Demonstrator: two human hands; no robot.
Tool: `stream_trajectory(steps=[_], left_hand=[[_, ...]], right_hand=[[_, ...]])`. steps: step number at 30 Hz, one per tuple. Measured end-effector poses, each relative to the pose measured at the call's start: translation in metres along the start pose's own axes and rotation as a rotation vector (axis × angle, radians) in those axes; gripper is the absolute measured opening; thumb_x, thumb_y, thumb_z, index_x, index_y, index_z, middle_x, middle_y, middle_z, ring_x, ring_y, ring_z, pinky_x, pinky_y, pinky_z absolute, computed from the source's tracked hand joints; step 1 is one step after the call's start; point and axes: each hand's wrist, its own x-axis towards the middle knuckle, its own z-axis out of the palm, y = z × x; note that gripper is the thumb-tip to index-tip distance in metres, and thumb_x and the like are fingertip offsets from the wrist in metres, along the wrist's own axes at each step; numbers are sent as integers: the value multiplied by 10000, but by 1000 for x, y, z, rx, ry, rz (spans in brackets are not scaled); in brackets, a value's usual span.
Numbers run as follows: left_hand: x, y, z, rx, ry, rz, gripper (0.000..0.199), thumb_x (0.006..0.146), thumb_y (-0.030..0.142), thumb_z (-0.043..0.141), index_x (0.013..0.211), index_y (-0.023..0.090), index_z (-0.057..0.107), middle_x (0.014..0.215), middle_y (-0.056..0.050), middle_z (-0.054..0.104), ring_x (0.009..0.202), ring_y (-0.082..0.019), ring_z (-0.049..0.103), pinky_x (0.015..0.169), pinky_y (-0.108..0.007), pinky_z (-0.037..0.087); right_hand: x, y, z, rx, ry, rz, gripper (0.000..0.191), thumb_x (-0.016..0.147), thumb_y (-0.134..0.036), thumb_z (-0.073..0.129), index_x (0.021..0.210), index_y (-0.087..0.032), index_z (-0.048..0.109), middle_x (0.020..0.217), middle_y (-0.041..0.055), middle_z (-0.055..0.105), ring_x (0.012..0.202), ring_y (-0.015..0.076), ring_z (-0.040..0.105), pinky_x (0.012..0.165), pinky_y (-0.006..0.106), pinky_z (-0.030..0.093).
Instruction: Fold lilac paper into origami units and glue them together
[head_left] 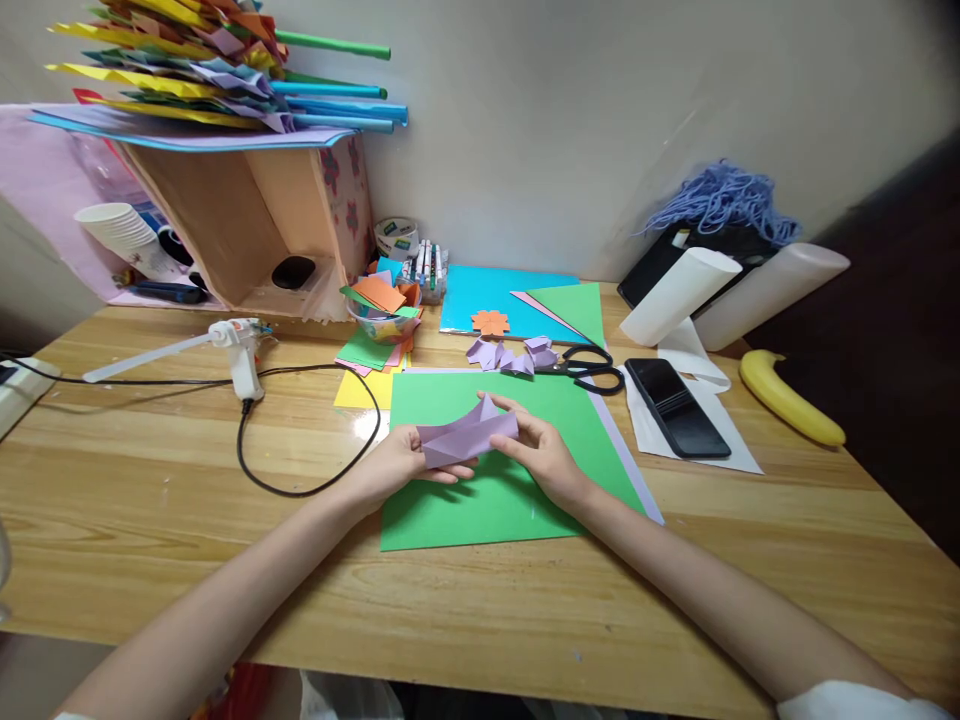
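Observation:
A folded piece of lilac paper (466,436) is held up between both hands, over a green sheet of paper (495,510) on the wooden table. My left hand (401,463) pinches its left end, with some fingers stretched out beneath. At the right end, my right hand (541,450) grips the paper between thumb and fingers. Several small folded lilac paper pieces (514,355) lie just behind the green sheet. Beside them rest black-handled scissors (600,372), and an orange paper flower (490,322) lies on a blue sheet (465,290).
On the left are a glue gun (241,360) with its looping cord and an open box (247,220) topped with paper flowers. A bowl (384,325) holds paper scraps. To the right lie a phone (677,408), white paper rolls (681,297), a banana (791,398) and blue yarn (724,205).

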Motion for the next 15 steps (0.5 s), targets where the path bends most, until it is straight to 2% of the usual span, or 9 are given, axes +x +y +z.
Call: stream_trajectory(steps=[3, 6, 9, 12, 13, 15], left_hand=[[-1, 0, 0, 1, -32, -1, 413, 703, 316, 680, 1069, 132, 630, 976, -136, 678, 855, -216, 655, 715, -258, 515], [0, 0, 1, -9, -48, -17, 419, 707, 363, 666, 1025, 91, 642, 947, -159, 681, 868, -247, 651, 730, -291, 514], [1, 0, 3, -93, 1, -11, 501, 709, 430, 647, 1060, 75, 616, 943, -167, 677, 873, -260, 646, 771, -327, 502], [2, -1, 6, -174, 41, 49, 614, 738, 580, 535, 1090, 81, 596, 970, -159, 666, 892, -255, 632, 774, -340, 499], [2, -2, 7, -159, 60, 76, 641, 738, 612, 504, 1084, 81, 598, 978, -153, 662, 899, -251, 625, 769, -337, 500], [1, -5, 8, -40, 124, 129, 626, 696, 591, 573, 1063, 85, 607, 969, -132, 664, 882, -239, 619, 749, -319, 498]], right_hand=[[-1, 2, 0, 17, 32, 66, 288, 717, -409, 642, 853, -157, 621, 1032, 95, 622, 923, 195, 591, 810, 323, 482], [0, 3, 1, 4, 85, 114, 286, 687, -415, 663, 784, -152, 606, 723, 33, 638, 672, 154, 592, 652, 290, 500], [0, 3, 1, -4, 127, 118, 274, 670, -404, 678, 707, -148, 589, 629, 10, 596, 579, 132, 553, 573, 267, 483], [0, 2, 2, -23, 167, 121, 266, 671, -395, 678, 676, -150, 575, 601, -4, 565, 537, 115, 519, 521, 245, 452], [0, 1, 2, -29, 175, 124, 266, 673, -395, 677, 674, -151, 571, 603, -4, 563, 534, 112, 514, 512, 241, 443], [-1, 1, 3, -42, 187, 134, 274, 673, -399, 675, 657, -151, 560, 593, -7, 555, 525, 110, 509, 504, 238, 430]])
